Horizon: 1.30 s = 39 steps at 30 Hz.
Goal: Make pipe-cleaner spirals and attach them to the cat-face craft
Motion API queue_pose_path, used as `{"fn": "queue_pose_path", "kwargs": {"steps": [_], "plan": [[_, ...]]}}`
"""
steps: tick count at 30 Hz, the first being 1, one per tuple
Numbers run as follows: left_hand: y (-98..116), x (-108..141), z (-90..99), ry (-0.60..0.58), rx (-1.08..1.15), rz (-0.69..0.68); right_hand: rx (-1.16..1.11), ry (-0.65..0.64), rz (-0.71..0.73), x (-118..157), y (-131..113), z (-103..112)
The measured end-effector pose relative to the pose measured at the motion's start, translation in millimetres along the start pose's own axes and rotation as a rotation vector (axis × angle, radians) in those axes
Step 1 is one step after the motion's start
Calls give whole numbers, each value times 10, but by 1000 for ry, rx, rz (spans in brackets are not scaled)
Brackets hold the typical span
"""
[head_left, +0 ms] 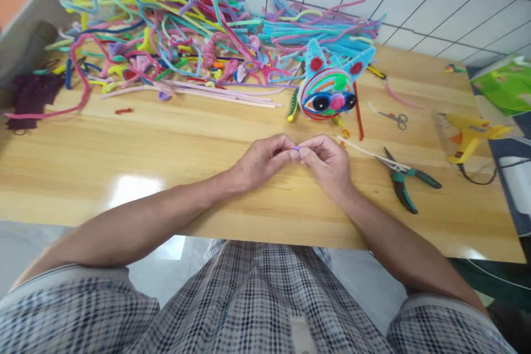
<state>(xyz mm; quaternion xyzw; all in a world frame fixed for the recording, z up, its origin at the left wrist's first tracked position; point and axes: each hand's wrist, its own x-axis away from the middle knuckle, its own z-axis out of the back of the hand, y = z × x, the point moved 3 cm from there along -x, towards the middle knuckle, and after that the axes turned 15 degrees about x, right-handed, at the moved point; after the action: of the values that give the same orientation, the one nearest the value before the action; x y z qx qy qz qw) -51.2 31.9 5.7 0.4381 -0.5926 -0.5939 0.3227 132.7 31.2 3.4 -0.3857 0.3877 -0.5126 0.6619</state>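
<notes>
A small purple piece [297,148], probably pipe cleaner, is pinched between my two hands above the wooden table. My left hand [265,159] holds it from the left with thumb and fingertips. From the right, my right hand [327,163] grips it the same way, and the fingertips of both hands nearly touch. Just beyond them stands a colourful animal head [327,94] with light blue ears, black eyes and a pink nose. Small orange bits [345,134] lie close to my right hand.
Pipe cleaners [199,50] are heaped along the back. To the right lie green-handled pliers [402,177], small scissors [400,120] and a yellow glue gun [470,131] with its cord. A green package [506,86] sits at the far right, dark cloth [33,97] at the left.
</notes>
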Motion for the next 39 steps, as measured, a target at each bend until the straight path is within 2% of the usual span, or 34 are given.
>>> {"fn": "queue_pose_path", "kwargs": {"steps": [5,12,17,21,26,29,32,36,39], "plan": [[-22,-3,5,-42,54,-10,-26,-10,18,7,-31,6],[11,-10,8,-54,10,-88,31,-5,34,29,-18,30],[1,2,9,-38,-27,-13,59,-1,42,44,25,27],[-15,-29,47,-6,-16,46,-12,15,-31,29,99,-27],[37,-168,328,91,-96,217,19,100,-29,-44,161,-20],[166,-256,581,140,-247,309,112,98,27,-74,157,2],[307,-283,798,103,-469,387,156,89,88,-73,120,11],[458,-187,1047,149,-784,367,169,73,137,-40,53,-1],[516,-54,1129,183,-840,317,155,63,147,-10,37,-22]]}}
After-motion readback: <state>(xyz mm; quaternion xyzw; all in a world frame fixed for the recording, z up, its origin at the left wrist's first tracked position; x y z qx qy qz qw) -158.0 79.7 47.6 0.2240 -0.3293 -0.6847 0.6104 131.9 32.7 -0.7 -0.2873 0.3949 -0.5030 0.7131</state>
